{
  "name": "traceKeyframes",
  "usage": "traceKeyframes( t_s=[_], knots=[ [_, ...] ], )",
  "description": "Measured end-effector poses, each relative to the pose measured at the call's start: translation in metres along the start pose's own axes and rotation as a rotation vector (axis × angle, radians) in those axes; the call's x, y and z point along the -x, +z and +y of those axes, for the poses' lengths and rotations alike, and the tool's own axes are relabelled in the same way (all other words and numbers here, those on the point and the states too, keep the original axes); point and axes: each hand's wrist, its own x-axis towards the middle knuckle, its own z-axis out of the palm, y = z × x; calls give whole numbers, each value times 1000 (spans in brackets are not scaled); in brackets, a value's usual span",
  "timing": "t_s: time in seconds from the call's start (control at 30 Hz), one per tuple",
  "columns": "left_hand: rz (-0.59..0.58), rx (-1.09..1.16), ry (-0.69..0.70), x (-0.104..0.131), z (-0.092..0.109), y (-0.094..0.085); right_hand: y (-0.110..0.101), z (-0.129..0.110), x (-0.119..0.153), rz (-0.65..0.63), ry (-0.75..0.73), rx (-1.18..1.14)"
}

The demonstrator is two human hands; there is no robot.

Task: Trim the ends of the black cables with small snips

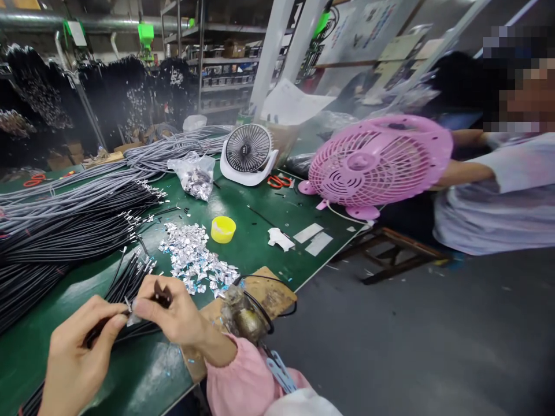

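Note:
My left hand (82,346) pinches a black cable (93,334) close to its stripped end. My right hand (176,312) meets it there, thumb and forefinger closed at the cable tip on a small silvery foil piece (132,319). A dark tool (162,296) is tucked in the right hand's curled fingers; its kind is mostly hidden. Behind the hands lies a loose pile of silver foil pieces (191,254), some with blue bits. Bundles of black cables (87,237) with bare tips spread to the left.
A yellow ring-shaped tub (223,230), a white fan (248,153), a clear bag (195,173) and orange-handled scissors (278,182) stand farther back. A metal device (247,315) sits on a wooden board (273,289). Right, a pink fan (377,162) is before a seated person (498,190).

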Motion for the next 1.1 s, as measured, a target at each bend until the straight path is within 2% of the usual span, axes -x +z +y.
traceKeyframes(
  t_s=[0.07,0.13,0.3,0.37,0.43,0.53,0.6,0.7,0.77,0.87,0.97,1.1],
  knots=[
    [-10,69,-24,-2,1,2,3,3,-2,-54,227,-238],
    [26,77,-45,0,1,5,7,7,-3,-62,330,-327],
    [114,-46,-25,11,-3,5,6,14,-3,74,276,-243],
    [93,-49,-52,11,-6,2,-5,10,-5,212,219,-189],
    [64,-49,-63,9,-9,-2,-16,4,-7,422,129,-100],
    [47,-40,-26,5,-13,-7,-22,-7,-9,514,64,-49],
    [44,-15,-20,4,-13,-8,-15,-12,-10,442,36,15],
    [13,-3,-59,2,-12,-8,-2,-16,-10,250,9,101],
    [-20,-13,-45,1,-11,-8,2,-16,-9,181,3,104],
    [-41,-39,-13,2,-9,-7,3,-16,-8,185,-33,118],
    [36,-55,-57,5,-7,-3,1,-14,-6,190,-40,212],
    [124,-61,-80,10,-8,-1,3,-11,-5,136,118,238]
  ],
)
